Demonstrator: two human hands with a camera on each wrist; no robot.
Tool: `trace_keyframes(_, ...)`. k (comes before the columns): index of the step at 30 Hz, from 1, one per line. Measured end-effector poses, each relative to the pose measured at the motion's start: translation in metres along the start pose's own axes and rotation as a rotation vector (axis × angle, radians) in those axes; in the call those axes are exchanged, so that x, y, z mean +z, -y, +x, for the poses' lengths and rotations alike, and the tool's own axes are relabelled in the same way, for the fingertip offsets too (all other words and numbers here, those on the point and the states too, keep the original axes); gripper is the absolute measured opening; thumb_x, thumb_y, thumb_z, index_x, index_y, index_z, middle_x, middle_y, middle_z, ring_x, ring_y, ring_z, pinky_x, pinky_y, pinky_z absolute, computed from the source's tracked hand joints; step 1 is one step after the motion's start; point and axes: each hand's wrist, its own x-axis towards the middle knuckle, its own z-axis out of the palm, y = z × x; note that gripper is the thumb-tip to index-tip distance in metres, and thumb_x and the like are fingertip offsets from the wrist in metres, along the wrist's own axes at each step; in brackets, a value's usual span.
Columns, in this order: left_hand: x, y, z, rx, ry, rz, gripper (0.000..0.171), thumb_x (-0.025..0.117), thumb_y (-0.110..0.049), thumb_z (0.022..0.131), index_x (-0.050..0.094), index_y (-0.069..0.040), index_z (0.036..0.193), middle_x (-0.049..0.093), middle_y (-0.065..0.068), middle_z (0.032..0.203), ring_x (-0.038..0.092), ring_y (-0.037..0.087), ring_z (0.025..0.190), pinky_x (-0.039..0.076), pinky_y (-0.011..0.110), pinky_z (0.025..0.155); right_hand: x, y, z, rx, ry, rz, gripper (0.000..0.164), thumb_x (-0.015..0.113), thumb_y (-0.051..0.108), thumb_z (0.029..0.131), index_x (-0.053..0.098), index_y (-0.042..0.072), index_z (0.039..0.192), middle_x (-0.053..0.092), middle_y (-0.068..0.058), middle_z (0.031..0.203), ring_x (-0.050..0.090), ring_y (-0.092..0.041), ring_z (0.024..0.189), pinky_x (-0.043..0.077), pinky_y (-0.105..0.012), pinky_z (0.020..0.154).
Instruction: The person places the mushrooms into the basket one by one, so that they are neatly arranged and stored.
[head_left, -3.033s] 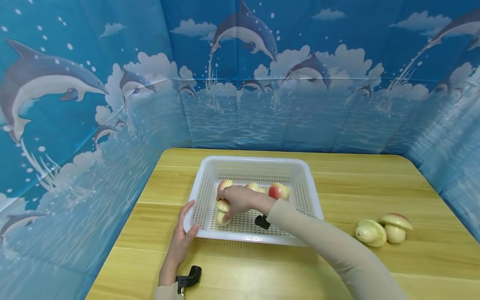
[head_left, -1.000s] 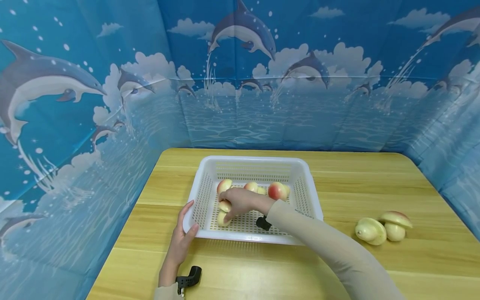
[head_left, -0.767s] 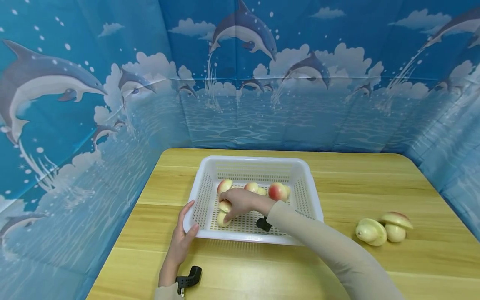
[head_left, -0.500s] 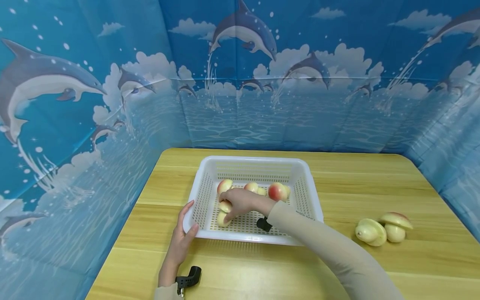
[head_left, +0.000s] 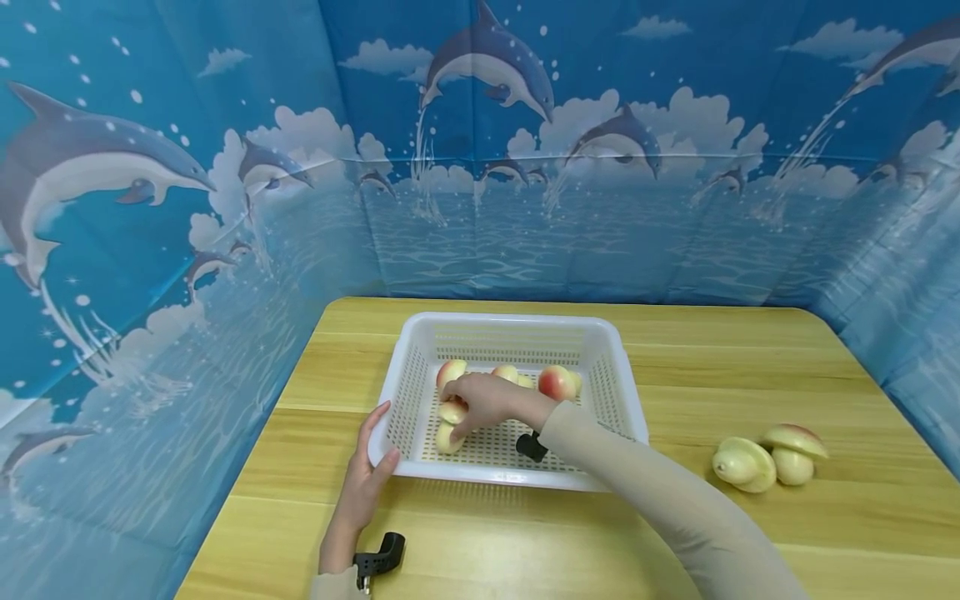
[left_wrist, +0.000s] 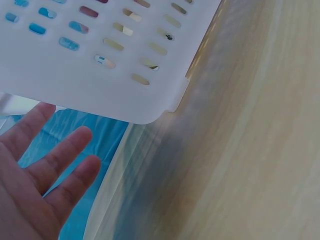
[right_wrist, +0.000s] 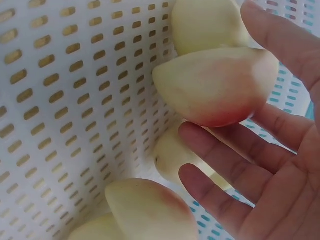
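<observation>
The right hand reaches down into a white basket, its thumb and fingers closed around a pale yellow mushroom. The right wrist view shows the red-tinged cap between them, the stem near the thumb tip, and the little finger extended loosely away from the cap. Just past these fingers, on the far side, lies a second mushroom. Farther to their right in the basket are a third mushroom, partly hidden by the hand, and a fourth mushroom.

The left hand touches the basket's near left corner, thumb at the rim, the other fingers spread fairly wide and nearly straight along the outside.

Well to the right of both hands' fingers, two more mushrooms sit side by side on the table. Far beyond the fingers hangs a blue dolphin curtain.
</observation>
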Motion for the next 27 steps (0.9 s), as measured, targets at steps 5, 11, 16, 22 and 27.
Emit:
trace_keyframes(5,0.0,0.001,0.0,0.007,0.0,0.001,0.061,0.046,-0.008,0.093,0.025,-0.022,0.149,0.033,0.015,0.148,0.043,0.037,0.125,0.041,0.037,0.092,-0.006,0.001,-0.004,0.002,0.006,-0.025,0.056,0.082,0.037,0.072,0.061,0.012,0.118,0.058,0.009,0.094,0.05,-0.011,0.081,0.041,-0.026,0.072)
trace_keyframes(11,0.0,0.002,0.0,0.008,0.006,-0.006,0.061,0.047,-0.009,0.094,0.025,-0.021,0.149,0.031,0.016,0.149,0.042,0.038,0.125,0.041,0.035,0.092,-0.011,0.001,-0.011,-0.021,0.002,-0.032,0.055,0.081,0.035,0.073,0.061,0.01,0.118,0.061,0.006,0.098,0.05,-0.01,0.08,0.041,-0.027,0.069)
trace_keyframes(16,0.0,0.002,0.0,0.01,0.004,-0.006,0.061,0.046,-0.009,0.093,0.025,-0.022,0.149,0.032,0.016,0.149,0.043,0.038,0.124,0.042,0.034,0.091,-0.013,0.002,-0.018,-0.052,-0.007,-0.012,0.056,0.08,0.031,0.075,0.06,0.007,0.122,0.062,0.001,0.108,0.054,-0.012,0.089,0.043,-0.029,0.076)
trace_keyframes(22,0.0,0.002,-0.001,0.02,0.005,-0.014,0.061,0.046,-0.007,0.093,0.024,-0.02,0.149,0.032,0.017,0.149,0.043,0.039,0.124,0.042,0.034,0.091,-0.021,0.001,-0.027,-0.062,-0.014,-0.006,0.055,0.079,0.031,0.076,0.062,0.006,0.121,0.062,-0.005,0.115,0.057,-0.021,0.105,0.043,-0.034,0.089)
trace_keyframes(27,0.0,0.001,-0.001,0.017,0.007,-0.022,0.062,0.045,-0.006,0.093,0.024,-0.02,0.15,0.031,0.017,0.149,0.042,0.04,0.125,0.041,0.034,0.092,-0.036,-0.002,-0.044,-0.049,-0.021,0.04,0.056,0.075,0.032,0.081,0.058,0.003,0.126,0.061,-0.007,0.118,0.058,-0.021,0.096,0.046,-0.036,0.082)
